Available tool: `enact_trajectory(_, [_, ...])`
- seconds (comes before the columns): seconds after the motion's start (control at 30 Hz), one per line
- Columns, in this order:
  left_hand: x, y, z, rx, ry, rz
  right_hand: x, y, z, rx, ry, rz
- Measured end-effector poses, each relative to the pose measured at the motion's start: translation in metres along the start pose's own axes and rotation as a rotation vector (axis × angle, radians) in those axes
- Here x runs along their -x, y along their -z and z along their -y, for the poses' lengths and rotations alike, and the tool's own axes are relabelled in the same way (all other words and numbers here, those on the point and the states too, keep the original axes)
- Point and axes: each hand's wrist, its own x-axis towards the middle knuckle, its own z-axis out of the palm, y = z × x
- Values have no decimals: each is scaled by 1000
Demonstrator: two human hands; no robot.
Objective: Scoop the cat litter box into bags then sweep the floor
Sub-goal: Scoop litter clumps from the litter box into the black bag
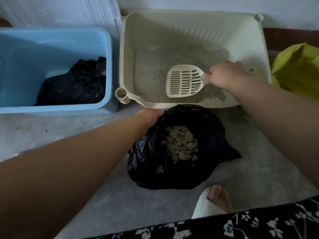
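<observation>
A cream litter box (pixel 128 54) holds grey litter (pixel 151 66) across its floor. My right hand (pixel 226 75) grips the handle of a cream slotted scoop (pixel 183 81), which hangs just above the litter with a small grey clump on its right side. In front of the box an open black bag (pixel 210 135) sits on the floor with a heap of clumped litter (pixel 181 144) inside. My left hand (pixel 150 116) holds the bag's rim at its upper left edge.
A blue plastic tub (pixel 57 40) with a crumpled black bag (pixel 77 83) inside stands to the left. A white lid (pixel 72 12) leans on the wall behind it. Yellow-green fabric (pixel 296 69) lies at the right. Litter grains dot the concrete floor (pixel 69 128). My foot (pixel 217 199) is near the bag.
</observation>
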Motion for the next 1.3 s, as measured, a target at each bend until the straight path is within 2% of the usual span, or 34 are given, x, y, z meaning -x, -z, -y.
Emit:
enact_trajectory(0.23, [0, 12, -1, -22, -4, -17, 1, 14, 77, 252, 33, -162])
enact_trajectory(0.33, [-1, 19, -4, -51, -2, -12, -5, 17, 94, 258, 76, -180])
enact_trajectory(0.43, [-3, 24, -6, -59, -23, -13, -18, 9, 92, 119, 55, -105])
enact_trajectory(0.53, [-5, 27, -7, -81, -31, -3, -26, -14, 86, -124, -6, 89])
enact_trajectory(0.63, [-6, 26, -8, -83, -34, -1, -28, -32, 80, -286, 66, 184])
enact_trajectory(0.93, [-5, 27, -12, -149, -31, -12, -27, -40, 68, -637, 161, 217])
enact_trajectory(1.1, [-8, 26, -9, -103, -20, -2, -26, -41, 63, -699, 144, 200])
enact_trajectory(1.3, [-5, 25, -8, -69, -20, 0, -18, -43, 54, -932, 122, 189])
